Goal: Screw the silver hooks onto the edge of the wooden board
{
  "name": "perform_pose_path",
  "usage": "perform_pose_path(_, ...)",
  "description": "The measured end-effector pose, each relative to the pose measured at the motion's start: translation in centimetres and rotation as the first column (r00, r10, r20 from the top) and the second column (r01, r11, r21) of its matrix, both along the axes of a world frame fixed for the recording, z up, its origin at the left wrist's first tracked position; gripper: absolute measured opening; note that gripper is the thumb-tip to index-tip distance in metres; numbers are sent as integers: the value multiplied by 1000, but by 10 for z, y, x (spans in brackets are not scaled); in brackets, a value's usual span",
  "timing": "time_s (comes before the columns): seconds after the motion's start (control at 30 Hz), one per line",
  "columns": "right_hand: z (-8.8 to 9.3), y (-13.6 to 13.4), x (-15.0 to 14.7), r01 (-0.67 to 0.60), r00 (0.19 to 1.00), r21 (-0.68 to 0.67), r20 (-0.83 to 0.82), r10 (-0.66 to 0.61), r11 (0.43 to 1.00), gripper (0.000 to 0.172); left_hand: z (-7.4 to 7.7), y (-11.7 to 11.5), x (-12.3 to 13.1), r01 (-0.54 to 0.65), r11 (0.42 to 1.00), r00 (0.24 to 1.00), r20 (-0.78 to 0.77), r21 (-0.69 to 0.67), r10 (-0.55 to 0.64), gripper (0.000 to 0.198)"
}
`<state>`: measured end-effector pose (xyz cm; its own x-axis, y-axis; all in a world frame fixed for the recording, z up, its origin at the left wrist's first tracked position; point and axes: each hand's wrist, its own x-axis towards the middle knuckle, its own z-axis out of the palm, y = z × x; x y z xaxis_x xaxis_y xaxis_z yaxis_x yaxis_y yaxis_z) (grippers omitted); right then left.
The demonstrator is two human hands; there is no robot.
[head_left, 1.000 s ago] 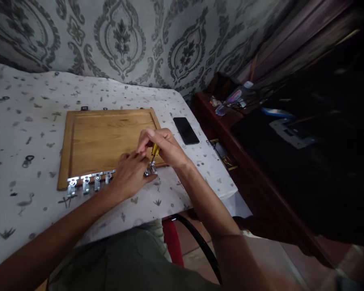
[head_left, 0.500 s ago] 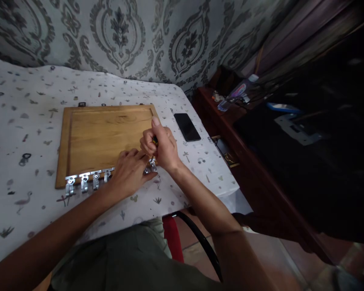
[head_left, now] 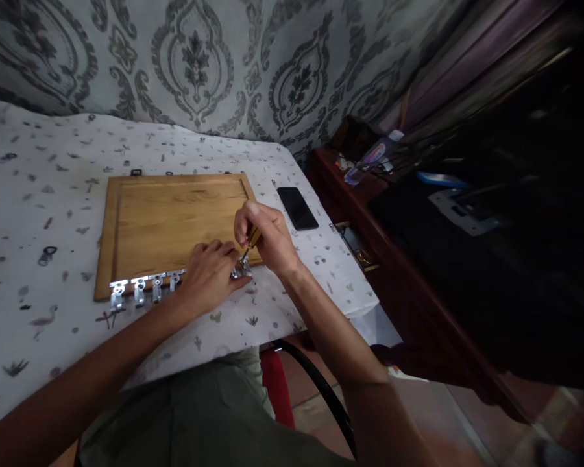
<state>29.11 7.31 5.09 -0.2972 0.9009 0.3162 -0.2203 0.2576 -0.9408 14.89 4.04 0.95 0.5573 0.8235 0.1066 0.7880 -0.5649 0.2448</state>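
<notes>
Evidently gripping a screwdriver in the curled right hand, angled down at a metal clip along the wooden panel's near edge. Resting the spread left hand alongside, probably for steadiness.

Looking forward and steeply down from the wearer's head, over the lap, at close range onto a wooden panel, toward a patterned wall.

The left forearm is extended inward from the lower left; the left hand is turned palm-down, its thumb spread apart. The right forearm is angled inward; the right hand is held just beside the left, fingers curled into a grip.
</notes>
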Motion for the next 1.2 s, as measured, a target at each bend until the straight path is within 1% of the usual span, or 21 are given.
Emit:
perform_pose_path(0.07, 2, 3, 5, -69, 998, -17, 7, 69, 997, 40, -2, 0, 0, -6, 1000, 1000, 10, 16, 6, 36)
perform_pose_path(0.13, 3, 6, 6, -146, 989, -31, -28, 145, 989, 30, -4, 0, -1, -7, 1000, 1000, 15, 25, 6, 36)
perform_pose_path(0.23, 4, 9, 6, -234, 970, -22, -67, 232, 972, 25, -4, 0, -1, -2, 1000, 1000, 15, 18, 1, 36)
perform_pose_path(0.3, 4, 8, 4, -239, 967, -21, -90, 236, 971, 25, -4, 0, -1, 1, 1000, 1000, 17, 15, -1, 36)
perform_pose_path(0.33, 4, 7, 2, -220, 970, -22, -107, 216, 975, 25, -4, 0, -1, 1, 1000, 1000, 18, 16, -2, 36)
perform_pose_path(0.43, 3, 0, -3, -84, 988, -34, -132, 79, 996, 24, -5, 0, -1, 6, 1000, 1000, 28, 21, -7, 33)
perform_pose_path(0.5, 1, -5, -10, 77, 987, -30, -141, -80, 997, 23, -4, 0, -1, 9, 1000, 999, 42, 18, -9, 31)
perform_pose_path(0.57, 0, -10, -18, 269, 953, -16, -137, -269, 963, 21, -3, 0, -2, 13, 1000, 999, 50, 4, -13, 28)
perform_pose_path(0.63, -1, -13, -25, 434, 897, 6, -97, -431, 901, 23, -2, -1, -2, 14, 1000, 999, 41, -14, -13, 27)
perform_pose_path(0.7, -2, -14, -29, 527, 850, 21, -32, -526, 850, 30, -1, -1, -2, 11, 1000, 1000, 29, -22, -11, 27)
perform_pose_path(0.73, -2, -14, -29, 544, 839, 24, -8, -544, 839, 34, -1, -1, -2, 10, 1000, 1000, 28, -21, -9, 27)
perform_pose_path(0.77, -2, -13, -28, 546, 837, 22, 1, -547, 837, 37, 0, -1, -2, 9, 1000, 1000, 29, -18, -8, 27)
perform_pose_path(0.8, -1, -13, -25, 525, 851, 12, 5, -525, 851, 37, 0, -1, -2, 9, 1000, 999, 32, -12, -9, 28)
perform_pose_path(0.87, -1, -11, -18, 443, 896, -5, -19, -443, 896, 37, -1, -1, -2, 15, 1000, 999, 37, 4, -16, 29)
perform_pose_path(0.93, -1, -10, -9, 350, 936, 5, -47, -350, 937, 38, -2, -1, -2, 19, 1000, 999, 38, 19, -20, 30)
perform_pose_path(1.0, -2, -11, 0, 293, 956, 45, -37, -291, 955, 39, -3, -2, -2, 23, 999, 999, 37, 29, -24, 32)
perform_pose_path(1.1, -4, -16, 12, 265, 960, 121, 66, -274, 957, 39, -3, -2, -2, 25, 999, 999, 29, 38, -26, 34)
perform_pose_path(1.2, -4, -22, 24, 244, 934, 175, 222, -280, 954, 39, -1, -1, -3, 25, 999, 1000, 16, 22, -25, 36)
